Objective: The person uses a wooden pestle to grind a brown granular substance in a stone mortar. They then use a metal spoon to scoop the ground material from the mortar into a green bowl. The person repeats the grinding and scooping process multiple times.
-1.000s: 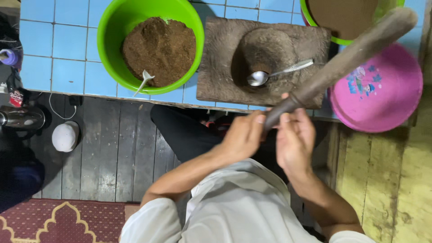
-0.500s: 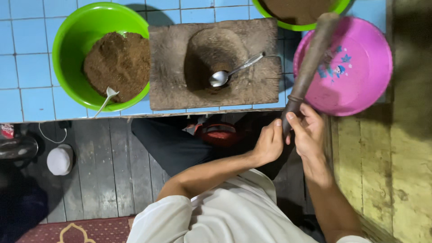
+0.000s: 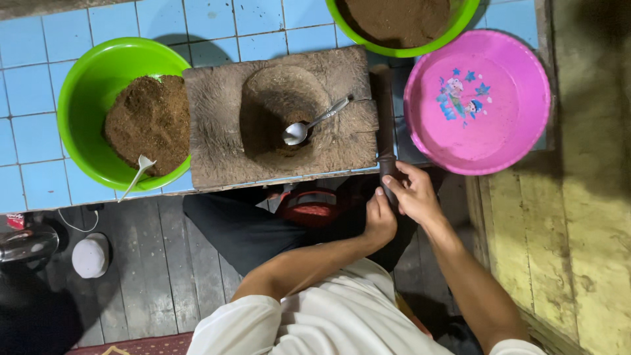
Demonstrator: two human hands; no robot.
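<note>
A long dark wooden pestle (image 3: pixel 384 125) lies upright between the wooden mortar block (image 3: pixel 217 148) and the pink basin (image 3: pixel 506 131). My right hand (image 3: pixel 413 195) grips its lower end, and my left hand (image 3: pixel 379 220) closes around it just below. A metal spoon (image 3: pixel 314 122) rests in the mortar's hollow. To the left, a green bowl (image 3: pixel 82 98) holds brown powder (image 3: pixel 148 121) and a white plastic spoon (image 3: pixel 138 173).
A second green bowl (image 3: pixel 394 47) with brown powder sits at the top edge. All stand on a blue tiled counter (image 3: pixel 33 131). Below are dark floorboards, a white round lid (image 3: pixel 90 256), a metal pot (image 3: pixel 26 242), and a yellow wooden wall (image 3: pixel 585 250) to the right.
The pestle swung from a slant over the pink basin down to lie upright beside the mortar block. Both hands kept hold of its lower end.
</note>
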